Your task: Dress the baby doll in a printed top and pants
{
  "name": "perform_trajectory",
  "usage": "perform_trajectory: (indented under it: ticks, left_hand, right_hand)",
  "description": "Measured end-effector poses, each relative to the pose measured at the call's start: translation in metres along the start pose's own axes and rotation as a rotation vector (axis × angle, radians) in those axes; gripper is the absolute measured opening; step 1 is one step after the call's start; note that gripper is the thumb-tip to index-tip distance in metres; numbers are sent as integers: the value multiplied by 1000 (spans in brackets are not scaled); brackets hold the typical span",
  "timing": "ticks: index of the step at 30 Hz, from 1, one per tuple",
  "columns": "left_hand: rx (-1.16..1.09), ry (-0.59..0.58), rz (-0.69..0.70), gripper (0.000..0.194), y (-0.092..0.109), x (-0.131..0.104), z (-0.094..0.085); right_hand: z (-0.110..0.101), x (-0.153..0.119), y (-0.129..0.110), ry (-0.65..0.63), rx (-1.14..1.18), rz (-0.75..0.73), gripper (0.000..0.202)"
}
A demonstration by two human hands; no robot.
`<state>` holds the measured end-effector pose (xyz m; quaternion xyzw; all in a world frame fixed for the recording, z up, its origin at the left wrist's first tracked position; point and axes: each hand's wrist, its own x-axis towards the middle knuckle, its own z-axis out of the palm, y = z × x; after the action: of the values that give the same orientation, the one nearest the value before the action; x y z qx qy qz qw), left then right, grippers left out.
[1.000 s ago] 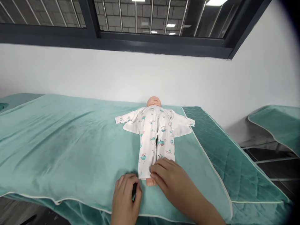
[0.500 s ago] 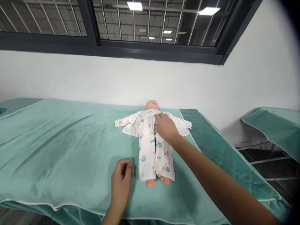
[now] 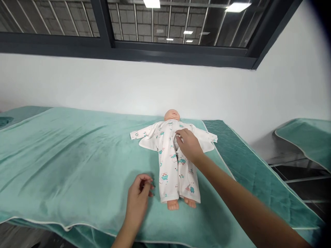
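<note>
A baby doll (image 3: 172,114) lies on its back on a green cover, its bare feet toward me. It wears a white printed outfit (image 3: 168,172) with both sleeves spread sideways and a narrow gap down the middle. My right hand (image 3: 189,144) is at the doll's chest, with thumb and fingertips pinching the edge of the outfit beside the gap. Left of the doll's legs, my left hand (image 3: 139,193) hovers over the cover with its fingers curled and apart from the thumb, holding nothing that shows.
The green cover (image 3: 77,165) spreads widely to the left, and a darker quilted layer (image 3: 248,165) shows at the right. Behind is a white wall (image 3: 103,86) below a dark-framed window (image 3: 181,57). Another green-covered surface (image 3: 307,137) stands at the far right, beside metal bars.
My right hand has drawn slightly down the doll's chest, and the outfit's edge lifts at the gap. The view has shifted a little, moving the doll rightward in the picture.
</note>
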<state>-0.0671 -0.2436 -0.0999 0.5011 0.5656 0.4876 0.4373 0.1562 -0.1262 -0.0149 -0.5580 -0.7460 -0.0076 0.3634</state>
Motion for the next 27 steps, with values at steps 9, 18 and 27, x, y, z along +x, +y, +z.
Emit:
perform_trajectory:
  ticks: [9, 18, 27]
  left_hand:
    - [871, -116, 611, 34, 27, 98, 9]
    - [1012, -279, 735, 24, 39, 145, 39]
    - [618, -390, 631, 25, 32, 155, 51]
  right_hand:
    - [-2, -51, 51, 272, 313, 215, 33]
    - [9, -76, 64, -132, -53, 52, 16]
    - [12, -75, 71, -141, -55, 62, 17]
